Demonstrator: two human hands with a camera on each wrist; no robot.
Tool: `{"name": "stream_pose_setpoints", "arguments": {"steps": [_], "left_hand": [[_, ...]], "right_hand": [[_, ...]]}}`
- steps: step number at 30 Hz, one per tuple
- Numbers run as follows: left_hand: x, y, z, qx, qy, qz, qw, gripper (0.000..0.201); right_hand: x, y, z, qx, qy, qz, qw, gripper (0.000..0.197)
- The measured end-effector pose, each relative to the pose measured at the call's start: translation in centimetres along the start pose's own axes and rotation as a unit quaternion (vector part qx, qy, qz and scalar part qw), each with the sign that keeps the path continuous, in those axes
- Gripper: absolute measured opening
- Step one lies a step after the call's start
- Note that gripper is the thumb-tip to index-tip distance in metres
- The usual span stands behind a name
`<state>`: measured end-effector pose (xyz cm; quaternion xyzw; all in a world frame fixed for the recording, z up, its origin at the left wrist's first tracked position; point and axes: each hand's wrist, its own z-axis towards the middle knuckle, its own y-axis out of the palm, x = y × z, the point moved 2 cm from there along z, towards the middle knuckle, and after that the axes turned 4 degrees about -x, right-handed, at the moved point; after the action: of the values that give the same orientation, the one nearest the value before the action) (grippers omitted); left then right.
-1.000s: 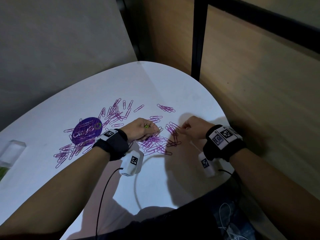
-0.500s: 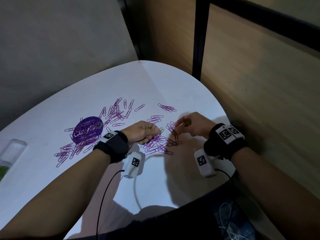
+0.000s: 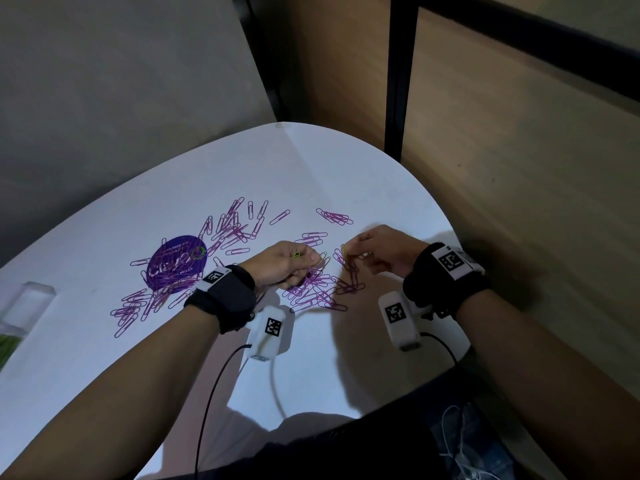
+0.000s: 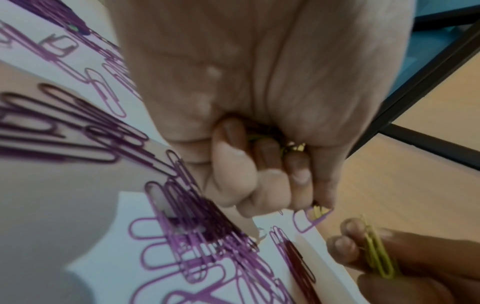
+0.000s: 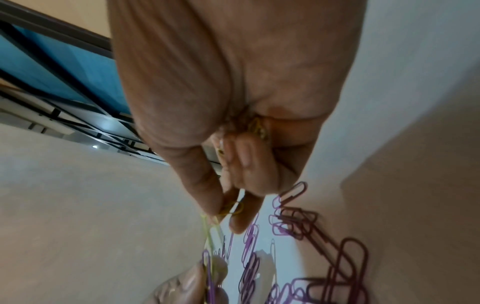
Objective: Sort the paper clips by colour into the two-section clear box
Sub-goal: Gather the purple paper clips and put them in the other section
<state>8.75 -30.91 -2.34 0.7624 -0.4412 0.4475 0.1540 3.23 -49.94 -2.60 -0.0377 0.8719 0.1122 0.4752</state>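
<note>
Purple paper clips point(image 3: 313, 289) lie scattered over the white table point(image 3: 311, 174). My left hand point(image 3: 313, 259) is curled into a fist over the pile and holds green paper clips point(image 4: 262, 139) in its palm, with one more at its fingertips point(image 4: 318, 210). Close to its right, my right hand point(image 3: 348, 251) pinches a green paper clip point(image 5: 231, 207) between thumb and forefinger, and more green ones point(image 5: 257, 125) sit in its palm. The two hands nearly meet. The clear box point(image 3: 26, 306) stands at the far left edge, with green point(image 3: 7, 344) inside its near section.
A round purple sticker point(image 3: 176, 263) lies on the table under several clips. The table's curved edge point(image 3: 446, 223) runs just right of my right hand, with a wooden wall and a black post point(image 3: 398, 81) behind. Cables point(image 3: 214, 386) hang from the wrist cameras.
My right hand has lifted off the table with a green clip and moved left toward the left hand. The left hand has stayed over the pile.
</note>
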Motion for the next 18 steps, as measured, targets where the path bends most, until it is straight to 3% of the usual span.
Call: {"name": "stream_pose_setpoints", "arguments": {"steps": [6,13,18], "left_hand": [[-0.1,0.1,-0.2,0.02,0.01,-0.015,1.0,0.02],[-0.4,0.2,-0.5,0.025,0.018,-0.037,0.999,0.021],[-0.3,0.2,-0.6,0.028,0.021,-0.028,0.999,0.021]], "right_hand": [[0.0,1.2,0.9,0.03,-0.015,-0.074,0.997,0.02],[0.0,2.5,1.7,0.015,0.0,-0.03,0.999,0.027],[-0.3,2.8,1.5,0.017,-0.018,-0.033,0.999,0.005]]}}
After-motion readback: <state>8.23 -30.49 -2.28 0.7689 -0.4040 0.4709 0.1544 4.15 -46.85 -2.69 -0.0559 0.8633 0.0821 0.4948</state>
